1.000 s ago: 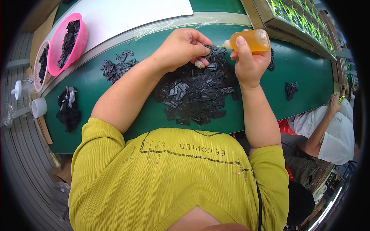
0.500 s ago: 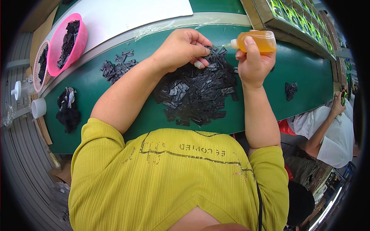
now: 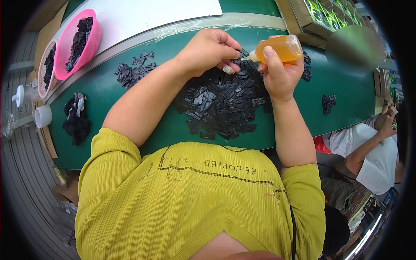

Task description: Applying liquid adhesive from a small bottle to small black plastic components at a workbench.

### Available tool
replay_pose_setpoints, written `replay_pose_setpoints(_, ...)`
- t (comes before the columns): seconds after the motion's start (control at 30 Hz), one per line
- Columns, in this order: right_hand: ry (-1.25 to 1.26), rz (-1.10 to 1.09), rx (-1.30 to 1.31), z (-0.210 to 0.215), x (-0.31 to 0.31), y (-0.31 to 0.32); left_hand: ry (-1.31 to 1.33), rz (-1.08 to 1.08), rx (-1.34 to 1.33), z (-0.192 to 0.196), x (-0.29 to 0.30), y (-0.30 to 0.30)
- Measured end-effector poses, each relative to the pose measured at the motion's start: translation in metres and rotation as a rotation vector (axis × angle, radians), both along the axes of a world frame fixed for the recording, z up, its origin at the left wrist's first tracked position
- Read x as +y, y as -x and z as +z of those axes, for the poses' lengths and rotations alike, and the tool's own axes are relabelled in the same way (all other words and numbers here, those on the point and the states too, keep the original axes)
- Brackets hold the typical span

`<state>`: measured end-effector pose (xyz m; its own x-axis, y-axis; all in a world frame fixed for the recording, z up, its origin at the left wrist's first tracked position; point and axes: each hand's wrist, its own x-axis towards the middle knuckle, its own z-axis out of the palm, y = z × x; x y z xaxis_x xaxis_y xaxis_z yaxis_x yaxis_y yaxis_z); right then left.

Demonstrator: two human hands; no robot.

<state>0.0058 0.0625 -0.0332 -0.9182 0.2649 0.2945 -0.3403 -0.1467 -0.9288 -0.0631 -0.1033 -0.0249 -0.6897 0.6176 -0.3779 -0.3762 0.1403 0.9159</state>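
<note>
My right hand (image 3: 281, 73) is closed round a clear squeeze bottle (image 3: 281, 48) of amber liquid, tilted so its pale nozzle points left. The nozzle tip comes close to the fingertips of my left hand (image 3: 214, 52). Those fingers pinch what looks like a small black plastic piece, mostly covered by the fingers. One left finger has a white wrap on it. Below both hands a large heap of flat black plastic pieces (image 3: 225, 104) is spread on the green table (image 3: 169, 143).
Smaller clusters of black pieces (image 3: 130, 74) lie left, and one (image 3: 329, 104) right. A pink basket (image 3: 93, 43) of black parts leans at the upper left, near a dark cloth (image 3: 77, 125) and a white cup (image 3: 43, 117). Cartons stand far right; a person in white (image 3: 368, 151) works there.
The bottle has moved left and slightly down, bringing its nozzle nearer my left fingertips. My left hand has barely shifted. At the right, the other person's hands have moved.
</note>
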Motion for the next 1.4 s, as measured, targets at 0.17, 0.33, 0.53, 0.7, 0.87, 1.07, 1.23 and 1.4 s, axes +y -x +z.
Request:
replay_pose_setpoints(0.17, -0.049, -0.017, 0.021, -0.002, -0.003, -0.001, 0.007, -0.003, 0.008, -0.001, -0.002, -0.001)
replay_pose_setpoints(0.33, -0.025, 0.022, -0.002, -0.006, -0.002, 0.005, 0.011, 0.003, 0.007, -0.003, -0.001, 0.003)
replay_pose_setpoints(0.53, -0.026, -0.081, 0.022, 0.012, 0.009, 0.001, -0.045, 0.014, 0.029, 0.001, 0.010, 0.003)
replay_pose_setpoints(0.7, 0.354, -0.041, -0.095, 0.010, 0.007, 0.010, 0.054, 0.143, -0.034, 0.000, 0.000, -0.003)
replay_pose_setpoints(0.87, 0.493, -0.051, -0.069, 0.025, 0.013, -0.001, -0.042, 0.152, -0.077, 0.005, -0.001, -0.006)
replay_pose_setpoints(1.07, 0.363, -0.205, 0.087, 0.028, 0.034, -0.004, -0.047, 0.091, 0.076, 0.026, 0.003, -0.007)
replay_pose_setpoints(1.23, 0.456, -0.364, 0.360, 0.045, 0.081, -0.007, 0.059, 0.027, 0.122, 0.030, 0.040, 0.013)
replay_pose_setpoints(1.4, 0.634, -0.497, 0.346, 0.043, 0.111, -0.015, 0.104, -0.078, 0.245, 0.036, 0.105, 0.017)
